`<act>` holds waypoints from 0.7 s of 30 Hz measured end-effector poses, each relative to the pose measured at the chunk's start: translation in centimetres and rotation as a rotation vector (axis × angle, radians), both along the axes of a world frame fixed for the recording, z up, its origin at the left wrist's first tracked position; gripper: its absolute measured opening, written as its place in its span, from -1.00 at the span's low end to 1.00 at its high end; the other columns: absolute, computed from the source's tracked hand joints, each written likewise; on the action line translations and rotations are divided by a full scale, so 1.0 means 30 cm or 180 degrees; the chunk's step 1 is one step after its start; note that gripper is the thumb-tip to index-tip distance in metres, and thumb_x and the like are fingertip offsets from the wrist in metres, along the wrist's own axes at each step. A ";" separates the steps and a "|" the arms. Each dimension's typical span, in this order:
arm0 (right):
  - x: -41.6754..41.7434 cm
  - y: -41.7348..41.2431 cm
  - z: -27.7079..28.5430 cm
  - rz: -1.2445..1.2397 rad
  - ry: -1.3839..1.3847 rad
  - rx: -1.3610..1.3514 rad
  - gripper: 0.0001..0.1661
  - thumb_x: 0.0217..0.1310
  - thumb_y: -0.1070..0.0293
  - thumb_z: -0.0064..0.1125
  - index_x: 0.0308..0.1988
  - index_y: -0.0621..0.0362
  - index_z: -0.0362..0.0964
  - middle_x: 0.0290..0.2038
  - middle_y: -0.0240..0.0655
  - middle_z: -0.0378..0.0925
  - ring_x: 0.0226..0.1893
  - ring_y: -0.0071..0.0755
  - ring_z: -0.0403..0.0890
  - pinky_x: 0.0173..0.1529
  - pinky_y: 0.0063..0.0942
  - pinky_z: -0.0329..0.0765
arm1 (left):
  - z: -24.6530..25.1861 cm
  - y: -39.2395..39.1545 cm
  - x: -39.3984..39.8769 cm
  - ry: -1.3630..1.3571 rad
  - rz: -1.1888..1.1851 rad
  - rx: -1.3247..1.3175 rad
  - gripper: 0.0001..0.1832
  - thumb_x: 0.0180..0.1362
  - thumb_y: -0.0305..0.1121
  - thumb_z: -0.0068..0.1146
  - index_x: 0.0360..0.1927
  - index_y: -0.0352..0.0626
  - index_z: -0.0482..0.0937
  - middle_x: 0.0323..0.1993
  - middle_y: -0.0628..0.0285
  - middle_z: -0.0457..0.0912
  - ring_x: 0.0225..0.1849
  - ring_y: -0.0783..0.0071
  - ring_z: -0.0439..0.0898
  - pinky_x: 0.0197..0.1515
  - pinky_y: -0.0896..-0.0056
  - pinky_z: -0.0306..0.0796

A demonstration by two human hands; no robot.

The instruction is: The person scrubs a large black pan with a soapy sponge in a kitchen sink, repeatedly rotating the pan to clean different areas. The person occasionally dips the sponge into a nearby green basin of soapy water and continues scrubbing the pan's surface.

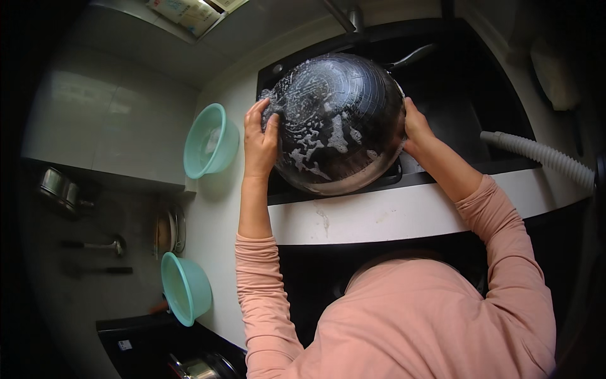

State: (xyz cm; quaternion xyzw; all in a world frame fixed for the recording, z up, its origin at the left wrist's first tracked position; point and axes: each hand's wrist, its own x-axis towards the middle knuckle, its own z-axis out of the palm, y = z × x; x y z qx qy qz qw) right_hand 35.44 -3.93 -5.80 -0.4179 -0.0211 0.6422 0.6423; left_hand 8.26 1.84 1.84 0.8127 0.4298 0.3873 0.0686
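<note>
A dark wok [350,104], its rounded outside turned up towards me, is tilted over the black sink [454,123]. White suds streak its ringed surface. My right hand [417,124] grips the wok's rim on the right, with some fingers hidden behind it. At the wok's left edge my left hand [260,137] has its fingers and thumb around a foamy, shiny scrubber [271,102], perhaps steel wool, pressed to the metal. Suds blur the scrubber's outline.
A grey faucet [348,19] stands behind the sink, and a corrugated hose [539,150] reaches in from the right. Two mint-green basins [232,149] [203,291] sit on the left counter. Lower left is a pot [203,367]; utensils, including a ladle [102,245], hang on the wall.
</note>
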 end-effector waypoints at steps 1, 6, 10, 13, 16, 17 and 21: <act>0.002 0.004 -0.013 0.0061 -0.0010 0.0020 -0.46 0.36 0.01 -0.40 0.08 0.19 0.21 0.09 -0.14 0.32 0.08 -0.16 0.36 0.14 -0.19 0.34 | 0.010 0.005 0.001 0.0006 0.0002 -0.0078 -0.63 0.14 -0.32 -0.02 0.03 -0.19 0.40 0.05 0.02 0.38 0.13 0.15 0.32 0.20 0.29 0.16; -0.022 -0.016 0.037 0.0027 0.0040 -0.0105 -0.47 0.37 0.04 -0.42 0.06 0.20 0.22 0.05 -0.13 0.35 0.05 -0.15 0.38 0.12 -0.15 0.37 | 0.018 0.066 -0.008 -0.0151 0.0140 -0.0412 -0.59 0.11 -0.29 0.03 0.04 -0.19 0.40 0.06 0.02 0.38 0.14 0.14 0.32 0.19 0.30 0.17; -0.005 0.009 -0.005 0.0127 0.0093 -0.0029 -0.48 0.36 0.04 -0.39 0.06 0.19 0.23 0.03 -0.11 0.37 0.04 -0.13 0.40 0.10 -0.13 0.39 | -0.037 0.113 -0.085 -0.0733 0.0308 -0.0711 -0.54 0.10 -0.23 0.07 0.05 -0.22 0.39 0.03 0.00 0.42 0.09 0.20 0.37 0.15 0.33 0.22; 0.052 0.036 -0.054 0.0302 -0.0070 -0.0017 -0.48 0.34 0.03 -0.33 0.08 0.17 0.19 0.05 -0.11 0.34 0.01 -0.12 0.42 0.06 -0.09 0.41 | -0.075 0.104 -0.106 -0.1743 0.0399 -0.1164 -0.51 0.09 -0.25 0.12 0.06 -0.28 0.37 0.03 0.04 0.43 0.06 0.34 0.40 0.09 0.41 0.26; 0.090 0.030 -0.059 0.0633 -0.0320 0.0214 -0.55 0.32 0.08 -0.29 0.01 0.15 0.29 -0.06 -0.16 0.45 -0.06 -0.18 0.47 0.01 -0.15 0.44 | -0.190 0.118 -0.153 -0.2703 0.0635 -0.1250 -0.51 0.09 -0.31 0.13 0.08 -0.29 0.36 0.02 0.06 0.44 0.02 0.37 0.41 0.06 0.41 0.29; 0.108 0.036 -0.067 0.0756 -0.0502 0.0319 -0.53 0.30 0.03 -0.25 -0.06 0.15 0.35 -0.13 -0.19 0.50 -0.15 -0.17 0.52 -0.05 -0.18 0.47 | -0.203 0.111 -0.168 -0.2871 0.0715 -0.1343 -0.54 0.10 -0.35 0.11 0.07 -0.29 0.37 0.00 0.08 0.45 -0.01 0.41 0.42 0.04 0.44 0.30; 0.145 -0.049 0.077 0.0880 -0.4742 -0.0130 -0.58 0.20 0.07 -0.04 -0.10 0.15 0.46 -0.28 -0.22 0.58 -0.30 -0.26 0.60 -0.16 -0.32 0.51 | -0.274 0.079 -0.243 -0.3071 0.0538 -0.1468 -0.66 0.14 -0.40 0.03 0.00 -0.22 0.45 -0.16 0.22 0.52 -0.16 0.54 0.47 -0.08 0.52 0.36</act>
